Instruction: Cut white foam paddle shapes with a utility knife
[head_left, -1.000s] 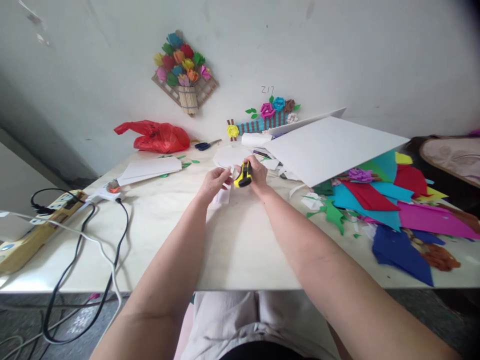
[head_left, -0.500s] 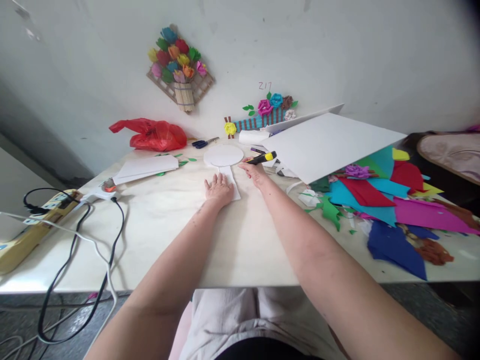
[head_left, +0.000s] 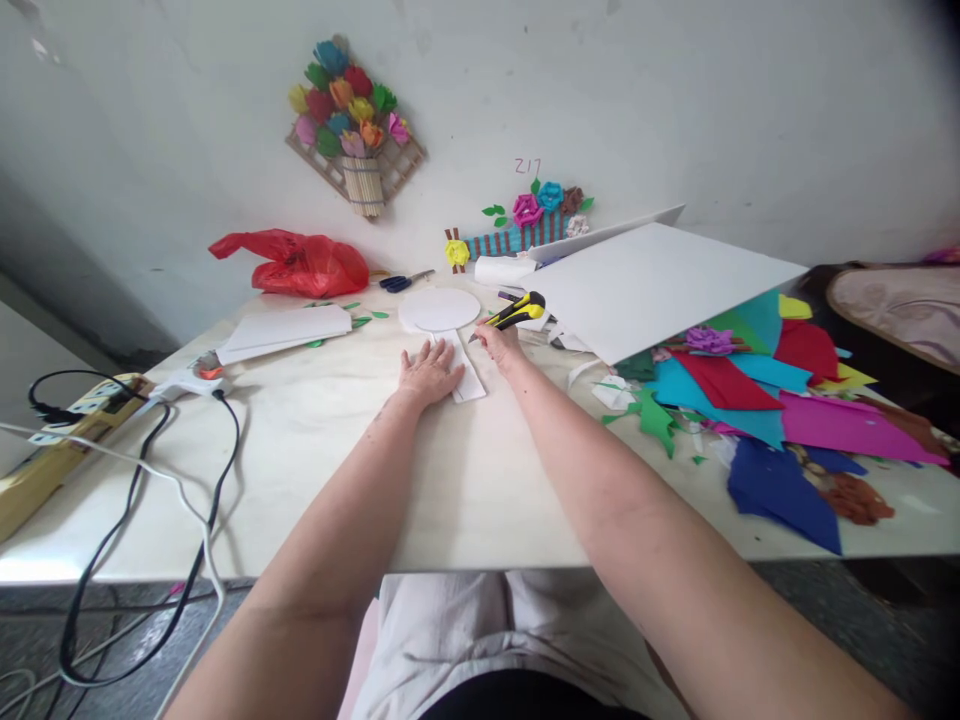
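My left hand point(head_left: 431, 374) lies flat with its fingers spread, pressing on a narrow white strip point(head_left: 470, 381) on the table. A white round piece point(head_left: 439, 309) touches or lies just beyond the strip's far end. To the right of the strip, my right hand point(head_left: 499, 345) is closed round a yellow and black utility knife point(head_left: 515, 311). The knife's tip points down and left, near the strip's right edge; whether it touches anything is too small to tell.
Large white boards point(head_left: 660, 285) lean at the back right above coloured sheets point(head_left: 727, 395). A red bag point(head_left: 311, 264), scissors point(head_left: 405, 282) and white pieces point(head_left: 289, 328) lie back left. Cables and a power strip point(head_left: 75, 435) occupy the left edge.
My right hand has tilted the knife so that its handle stands higher and its tip points down. The white strip shows more at its lower end, angled to the right. The whole view has shifted slightly.
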